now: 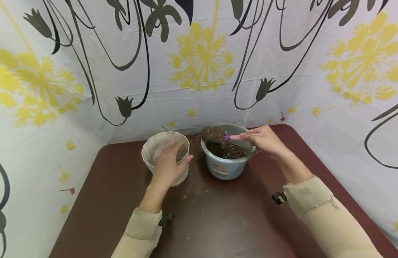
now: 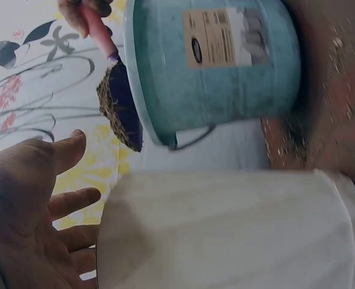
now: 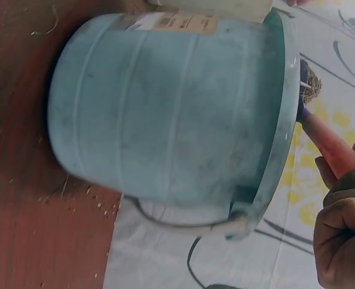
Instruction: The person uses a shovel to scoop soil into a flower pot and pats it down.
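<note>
**Loaded trowel (image 1: 236,137) over the blue bucket (image 1: 231,171), spread hand at the white pot (image 2: 225,232)**

Nearest, in front of the bucket and to either side, come two beige sleeves (image 1: 324,211), each with a small black device (image 1: 278,197) at the cuff; the dark red-brown worktop (image 1: 211,225) spreads beneath, pale specks (image 1: 185,197) scattered on it in front of the bucket.

To the left of the bucket, the left hand (image 1: 168,163) is spread, thumb well away from the fingers, which reach over the mouth of the white pot; whether they touch its wall I cannot tell; the pot stands upright just left of the bucket, a brown patch inside it partly hidden by the hand.

The bucket itself stands upright, a label (image 2: 225,37) on its outer wall; dark soil (image 1: 231,150) lies inside it; crumbs (image 1: 200,157) are strewn close by its left side; at the bucket's right rim, the right hand (image 1: 264,140) pinches the trowel's pink handle, fingers curled round it; the purple blade, heaped with a mound of soil (image 1: 213,133), is above the bucket's mouth, towards its left edge.

Farthest, behind the bucket, hangs a white sheet (image 1: 192,102) printed with yellow and grey flowers.
</note>
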The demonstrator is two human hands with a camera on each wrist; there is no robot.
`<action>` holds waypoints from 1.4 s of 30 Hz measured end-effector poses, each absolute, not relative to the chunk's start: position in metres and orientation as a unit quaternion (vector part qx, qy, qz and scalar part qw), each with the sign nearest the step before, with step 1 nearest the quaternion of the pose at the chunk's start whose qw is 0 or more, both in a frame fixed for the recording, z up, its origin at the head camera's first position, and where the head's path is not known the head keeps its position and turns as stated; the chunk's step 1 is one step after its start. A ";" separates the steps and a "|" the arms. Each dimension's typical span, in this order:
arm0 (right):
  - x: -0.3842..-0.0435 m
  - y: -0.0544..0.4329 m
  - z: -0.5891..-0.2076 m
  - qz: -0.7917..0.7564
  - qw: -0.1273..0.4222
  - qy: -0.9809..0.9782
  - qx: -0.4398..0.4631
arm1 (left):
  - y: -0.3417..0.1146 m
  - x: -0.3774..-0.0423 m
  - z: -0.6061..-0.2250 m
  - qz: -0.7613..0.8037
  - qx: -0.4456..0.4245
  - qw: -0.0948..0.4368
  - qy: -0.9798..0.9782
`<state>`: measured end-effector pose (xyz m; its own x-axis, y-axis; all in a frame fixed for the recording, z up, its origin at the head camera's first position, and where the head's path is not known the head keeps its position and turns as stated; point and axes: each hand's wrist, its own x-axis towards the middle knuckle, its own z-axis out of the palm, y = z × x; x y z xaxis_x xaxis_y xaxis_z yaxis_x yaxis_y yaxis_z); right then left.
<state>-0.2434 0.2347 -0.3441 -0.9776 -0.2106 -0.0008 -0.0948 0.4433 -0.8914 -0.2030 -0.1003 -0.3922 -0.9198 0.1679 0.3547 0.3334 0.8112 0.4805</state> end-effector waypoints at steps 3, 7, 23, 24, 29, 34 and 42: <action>-0.247 0.225 -0.342 -0.514 0.065 0.850 -0.096 | -0.111 -0.201 -0.394 -0.272 -0.121 0.149 -0.943; -0.251 0.208 -0.338 -0.498 0.071 0.857 -0.108 | -0.123 -0.198 -0.395 -0.265 -0.109 0.153 -0.946; -0.264 0.124 -0.341 -0.517 0.104 0.835 -0.157 | -0.172 -0.179 -0.404 -0.262 -0.041 0.126 -0.956; -0.264 0.118 -0.343 -0.508 0.102 0.840 -0.160 | -0.173 -0.178 -0.405 -0.261 -0.040 0.125 -0.957; -0.260 0.089 -0.357 -0.457 0.079 0.869 -0.175 | -0.177 -0.178 -0.414 -0.251 -0.039 0.127 -0.959; -0.254 0.074 -0.375 -0.344 -0.043 0.904 -0.250 | -0.177 -0.178 -0.422 -0.254 -0.040 0.143 -0.956; -0.245 0.079 -0.397 -0.189 -0.274 0.874 -0.355 | -0.175 -0.177 -0.423 -0.258 -0.034 0.149 -0.954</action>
<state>-0.2451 0.0790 -0.3975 -0.5985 -0.5164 0.6125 -0.7236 0.6765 -0.1366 -0.1768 -0.1750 -0.4235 -0.9531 -0.0118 0.3024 0.1420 0.8648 0.4816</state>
